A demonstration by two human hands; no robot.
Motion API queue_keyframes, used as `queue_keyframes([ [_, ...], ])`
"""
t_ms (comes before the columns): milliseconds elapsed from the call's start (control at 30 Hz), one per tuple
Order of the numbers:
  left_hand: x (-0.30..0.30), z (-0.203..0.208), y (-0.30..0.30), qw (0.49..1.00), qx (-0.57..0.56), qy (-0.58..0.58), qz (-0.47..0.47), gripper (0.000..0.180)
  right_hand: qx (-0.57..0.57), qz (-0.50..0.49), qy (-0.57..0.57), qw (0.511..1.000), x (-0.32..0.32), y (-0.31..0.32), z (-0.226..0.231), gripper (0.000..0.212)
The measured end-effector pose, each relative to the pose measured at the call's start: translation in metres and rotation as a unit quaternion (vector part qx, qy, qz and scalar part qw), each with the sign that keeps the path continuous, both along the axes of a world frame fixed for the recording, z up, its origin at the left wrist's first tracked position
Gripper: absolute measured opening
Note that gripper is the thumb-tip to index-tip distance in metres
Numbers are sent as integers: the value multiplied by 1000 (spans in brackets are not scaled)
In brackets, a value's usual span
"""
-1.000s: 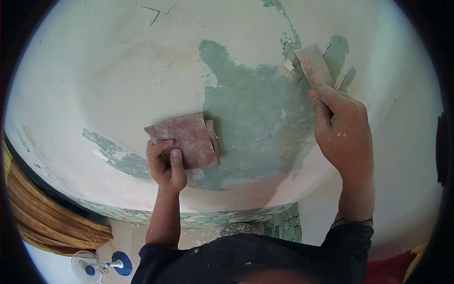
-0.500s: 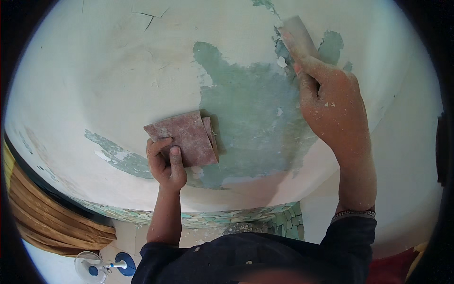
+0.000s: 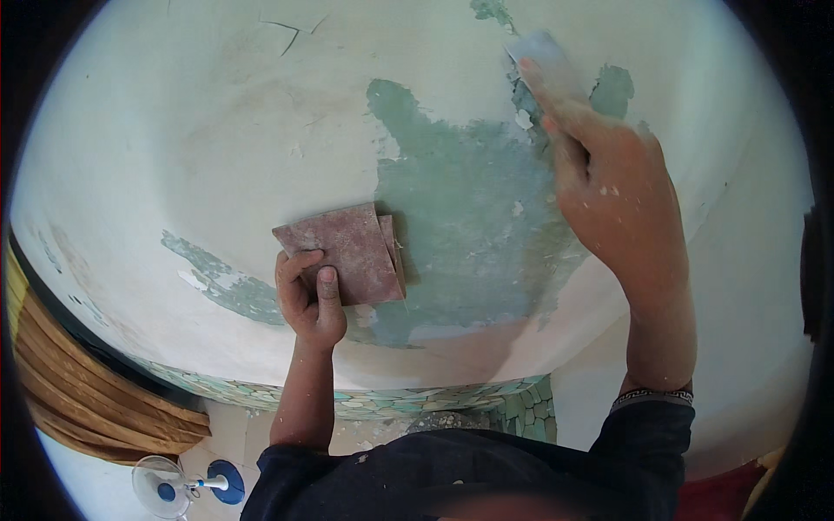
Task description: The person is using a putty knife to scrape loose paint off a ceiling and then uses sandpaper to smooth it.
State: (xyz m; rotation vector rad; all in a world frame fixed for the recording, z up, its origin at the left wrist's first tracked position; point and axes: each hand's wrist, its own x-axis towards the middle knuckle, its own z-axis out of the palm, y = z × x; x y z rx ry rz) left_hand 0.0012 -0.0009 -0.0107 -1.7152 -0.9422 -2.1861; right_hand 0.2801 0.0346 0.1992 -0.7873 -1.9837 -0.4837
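A folded sheet of reddish-brown sandpaper [image 3: 352, 252], dusted white, is pinched between the thumb and fingers of my left hand [image 3: 311, 295], in front of the wall. My right hand [image 3: 608, 174], flecked with paint, is closed around a flat scraper [image 3: 546, 61] with a pale, motion-blurred blade. Its index finger lies along the blade, and the scraper's handle is hidden in the palm. The blade's edge meets the wall [image 3: 217, 130] beside a narrow strip of chipped paint. Below it spreads a large bare green patch [image 3: 460, 208], ringed by whitish paint with ragged edges.
Smaller green patches show at the upper right [image 3: 612, 89] and lower left [image 3: 221, 282]. Cracks [image 3: 295, 33] run through the paint higher up. Stone-patterned tiles [image 3: 347, 401] line the wall's foot, with flakes on the floor. A brown curtain [image 3: 95, 391] and a fan [image 3: 165, 491] are at lower left.
The scraper in my right hand has shifted slightly along the chipped strip and its blade is more blurred. My left hand still holds the sandpaper. The whole view has shifted a little.
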Motion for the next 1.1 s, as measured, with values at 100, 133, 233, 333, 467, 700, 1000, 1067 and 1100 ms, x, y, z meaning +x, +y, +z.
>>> queue_keyframes([
  [100,2,2,2,1000,18,6,16,20,-13,-9,0,1000,15,-3,-8,44],
  [133,2,2,2,1000,17,11,22,20,-40,-26,3,999,16,-4,-9,43],
  [233,2,3,1,1000,17,7,13,20,2,-32,-27,999,3,-6,6,45],
  [333,2,3,4,1000,27,-1,11,19,-2,-40,-13,999,-8,-3,9,46],
  [467,0,0,1,999,10,1,33,19,-9,-13,4,1000,0,-4,0,44],
  [700,3,6,2,999,27,3,22,19,12,-38,-3,999,-11,0,11,42],
  [1000,2,6,1,999,12,19,33,18,-20,-46,8,999,5,0,3,43],
  [1067,5,8,2,1000,28,-7,6,18,-2,-47,4,999,1,-2,7,45],
  [1100,4,7,2,1000,28,-7,8,18,-2,-43,8,999,-3,-1,7,44],
])
